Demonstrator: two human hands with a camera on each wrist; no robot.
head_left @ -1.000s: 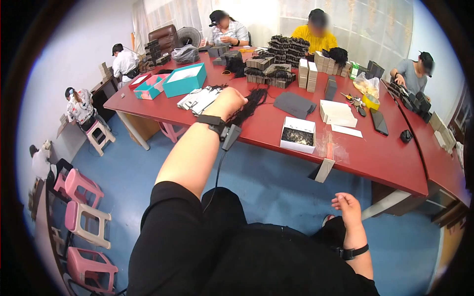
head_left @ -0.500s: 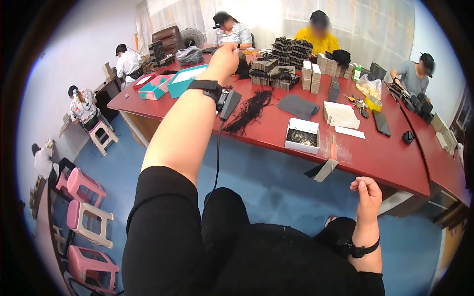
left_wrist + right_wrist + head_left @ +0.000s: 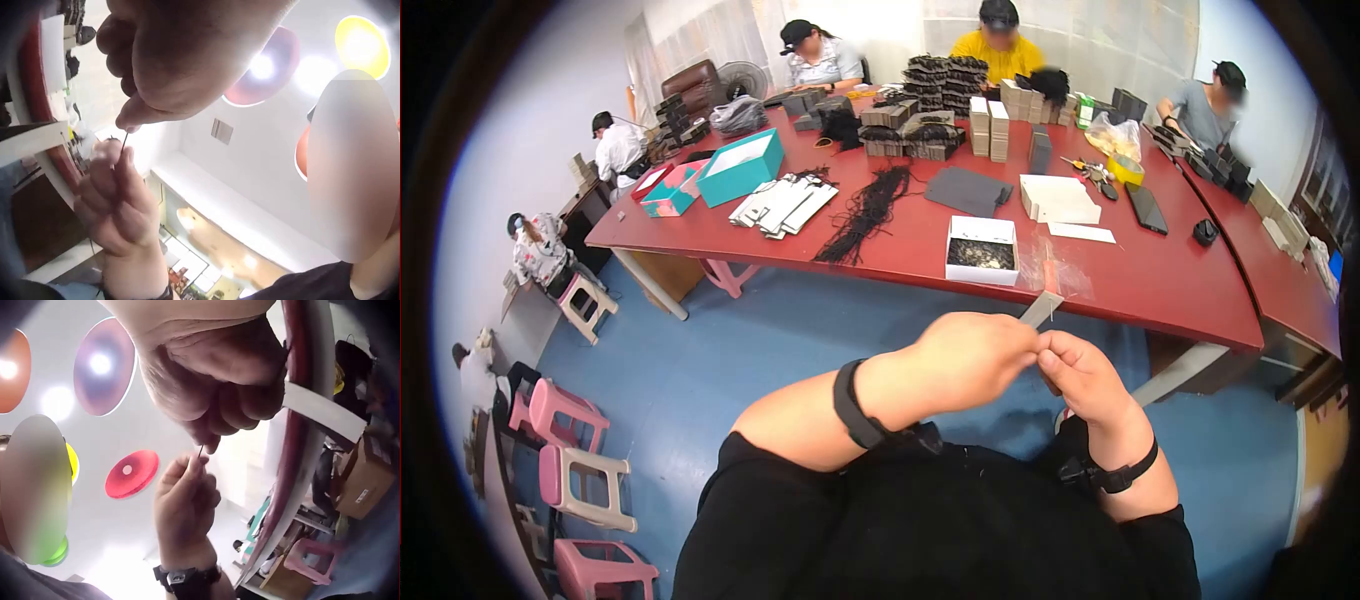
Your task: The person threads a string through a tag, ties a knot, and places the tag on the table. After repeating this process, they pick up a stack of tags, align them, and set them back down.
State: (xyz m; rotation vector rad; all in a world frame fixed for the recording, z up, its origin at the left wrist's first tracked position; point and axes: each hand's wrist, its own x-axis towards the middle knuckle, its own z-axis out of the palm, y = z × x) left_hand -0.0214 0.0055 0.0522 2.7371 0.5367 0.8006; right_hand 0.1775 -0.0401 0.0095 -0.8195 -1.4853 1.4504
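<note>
In front of my body, my left hand [image 3: 972, 362] and my right hand [image 3: 1090, 375] meet at the fingertips. A thin dark strand [image 3: 125, 141] spans the small gap between them, and the thumb and finger of each hand pinch it. It shows again as a short dark line [image 3: 200, 451] in the right wrist view. Beyond the hands, a bundle of black strings [image 3: 865, 215] lies on the red table [image 3: 750, 250]. A pale strip [image 3: 1043, 308] juts over the table's near edge, just behind the fingertips.
Near the edge stands a white box [image 3: 980, 250] with dark bits inside. White cards [image 3: 785, 205] lie left of the strings, dark grey sheets [image 3: 968, 190] right of them. A teal box [image 3: 742, 168], a phone [image 3: 1146, 208] and yellow tape [image 3: 1125, 169] are further off. Several people sit around.
My left hand was over the black strings, then reached up and further over the table, and has come back to meet the right hand. The right hand has moved slightly left.
</note>
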